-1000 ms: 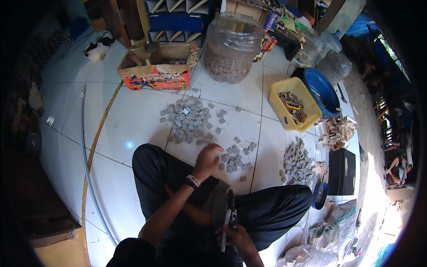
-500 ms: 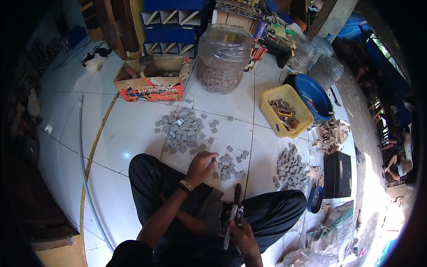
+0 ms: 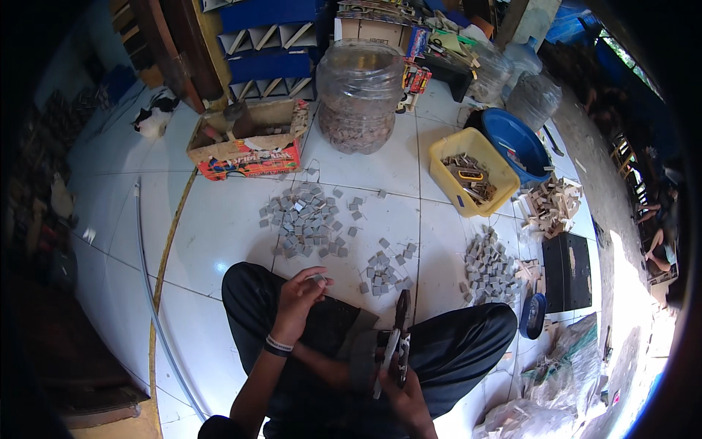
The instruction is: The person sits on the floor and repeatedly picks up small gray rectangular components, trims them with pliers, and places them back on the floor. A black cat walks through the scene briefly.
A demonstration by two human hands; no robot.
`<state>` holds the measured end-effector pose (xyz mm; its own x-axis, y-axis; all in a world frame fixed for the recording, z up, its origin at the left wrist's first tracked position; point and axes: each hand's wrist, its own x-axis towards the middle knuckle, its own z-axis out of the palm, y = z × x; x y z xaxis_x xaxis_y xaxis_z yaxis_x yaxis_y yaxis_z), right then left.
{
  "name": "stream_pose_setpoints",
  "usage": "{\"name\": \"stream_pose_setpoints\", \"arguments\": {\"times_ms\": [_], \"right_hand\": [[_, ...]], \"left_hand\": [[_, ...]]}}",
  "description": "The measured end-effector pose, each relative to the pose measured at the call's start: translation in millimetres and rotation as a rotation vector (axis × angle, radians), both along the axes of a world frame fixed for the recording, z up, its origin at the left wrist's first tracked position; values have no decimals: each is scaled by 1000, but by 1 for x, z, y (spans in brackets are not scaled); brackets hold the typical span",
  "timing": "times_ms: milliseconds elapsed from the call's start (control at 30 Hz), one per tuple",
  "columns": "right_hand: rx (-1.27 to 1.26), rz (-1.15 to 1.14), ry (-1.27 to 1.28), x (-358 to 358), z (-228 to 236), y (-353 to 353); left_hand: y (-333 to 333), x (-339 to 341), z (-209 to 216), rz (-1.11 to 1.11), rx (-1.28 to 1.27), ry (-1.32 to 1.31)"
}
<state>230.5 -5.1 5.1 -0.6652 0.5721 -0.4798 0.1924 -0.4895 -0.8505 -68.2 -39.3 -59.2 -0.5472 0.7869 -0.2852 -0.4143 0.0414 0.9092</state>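
Raised above my left knee, my left hand pinches a small grey block between thumb and fingers. My right hand is wrapped round a plier-like hand tool, dark with a pale handle, its tip pointing away from me over my lap. The tool's exact kind is hard to make out. On the tiles in front of my legs lies a small group of grey blocks, some with thin wire-like bits sticking out. A larger heap of grey blocks spreads behind it.
Another heap of blocks lies beyond my right knee, near a blue oval dish and a black box. Farther back stand a yellow tub, a blue basin, a clear plastic container and a cardboard box.
My left hand has drawn back from the small group of blocks toward my left knee, a grey block in its fingers. The right hand keeps the tool over my lap. The view has shifted slightly.
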Motion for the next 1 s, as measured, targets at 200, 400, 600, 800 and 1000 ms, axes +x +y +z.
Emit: {"name": "stream_pose_setpoints", "arguments": {"times_ms": [200,400,600,800,1000], "right_hand": [[305,91,-33,-21,2,5],[360,65,-36,-29,22,-15],[394,104,-120,-28,63,-20],[465,124,-100,-30,72,-19],[464,133,-111,-31,72,-20]], "left_hand": [[0,31,23,18,107,6],[3,54,43,123,192,151],[5,68,55,159,308,268],[1,75,61,153,306,277],[-1,74,62,160,297,319]]}}
